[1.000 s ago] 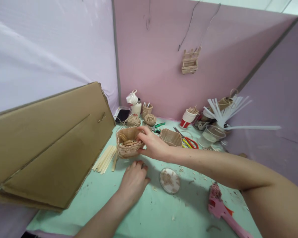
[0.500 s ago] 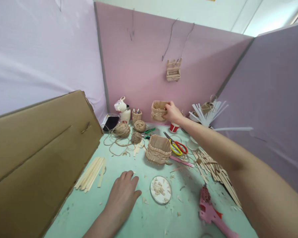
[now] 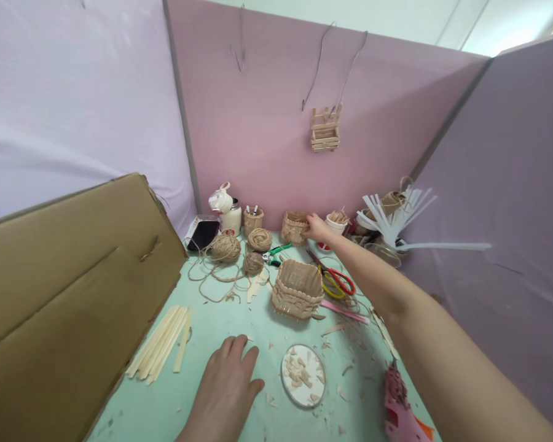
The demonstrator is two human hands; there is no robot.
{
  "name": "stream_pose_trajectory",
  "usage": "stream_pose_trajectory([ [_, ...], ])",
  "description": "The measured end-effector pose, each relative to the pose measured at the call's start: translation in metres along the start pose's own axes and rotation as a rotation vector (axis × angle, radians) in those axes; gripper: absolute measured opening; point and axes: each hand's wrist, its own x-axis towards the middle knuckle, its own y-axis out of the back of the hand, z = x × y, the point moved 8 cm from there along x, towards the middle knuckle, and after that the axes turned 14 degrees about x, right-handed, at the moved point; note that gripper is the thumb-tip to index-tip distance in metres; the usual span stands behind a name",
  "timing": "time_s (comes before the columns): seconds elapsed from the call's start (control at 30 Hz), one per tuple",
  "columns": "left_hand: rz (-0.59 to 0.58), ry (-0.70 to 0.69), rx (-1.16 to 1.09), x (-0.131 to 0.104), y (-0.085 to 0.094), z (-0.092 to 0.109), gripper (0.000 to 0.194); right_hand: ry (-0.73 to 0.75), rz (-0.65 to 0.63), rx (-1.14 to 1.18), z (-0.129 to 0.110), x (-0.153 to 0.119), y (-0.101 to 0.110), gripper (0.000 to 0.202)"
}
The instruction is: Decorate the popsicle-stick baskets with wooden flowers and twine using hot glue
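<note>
Lowering since half a sec ago: bringing rear basket [image 3: 294,232] down from mid-air to back of green tabletop [image 3: 212,319], behind front basket [image 3: 297,298] & close to pink wall [image 3: 276,153]. Gripping it at right-side rim w/ R hand [image 3: 317,229], bunching fingers together over edge; hiding thumb's exact placement, so can't tell. Not letting go yet. Resting L hand [image 3: 223,383] palm down, nearer than front basket & left of it, spreading fingers slightly, holding thumb apart, gripping nothing; lying nearest round dish [image 3: 303,376] w/ wood chips.

Progress, as judged: basically finishing shift of rear basket to back, leaving only release. Showing formed walls & rim on both baskets; not revealing whether either is needing more.

Looks: standing upright, both pale brown; showing scalloped rim, raised wavy trim & open top on front basket. Looking smaller at rear, w/ contents too hard to make out.

Around front basket: lying at right, scissors [image 3: 347,283] w/ red handle; at left & nearer, flat wooden strips [image 3: 159,344]; behind-left, twine ball [image 3: 225,247] & green-handled pliers [image 3: 276,252]; near-right, pink glue gun [image 3: 399,408]. Standing behind-right, just past R hand: stick-filled cup [image 3: 336,226].
</note>
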Motion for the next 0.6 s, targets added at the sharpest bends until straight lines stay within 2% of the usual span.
stream_pose_trajectory([
  [0.23, -0.016, -0.001, 0.004, 0.0, -0.004, 0.0, 0.034, -0.051, -0.024, -0.02, 0.006, -0.005, 0.002, 0.037],
  [0.4, 0.002, -0.009, -0.008, 0.0, -0.005, 0.0, 0.033, -0.108, 0.017, -0.06, -0.009, -0.017, 0.007, 0.058],
  [0.47, 0.004, -0.011, -0.011, -0.001, -0.005, 0.0, 0.032, -0.087, 0.05, -0.089, -0.03, -0.022, 0.017, 0.06],
  [0.53, 0.002, -0.013, -0.011, -0.001, -0.005, 0.001, 0.031, 0.026, 0.076, -0.111, -0.067, -0.027, 0.027, 0.049],
  [0.6, -0.002, -0.013, -0.009, -0.002, -0.005, 0.001, 0.031, 0.157, -0.014, -0.079, -0.11, -0.033, 0.025, 0.033],
])
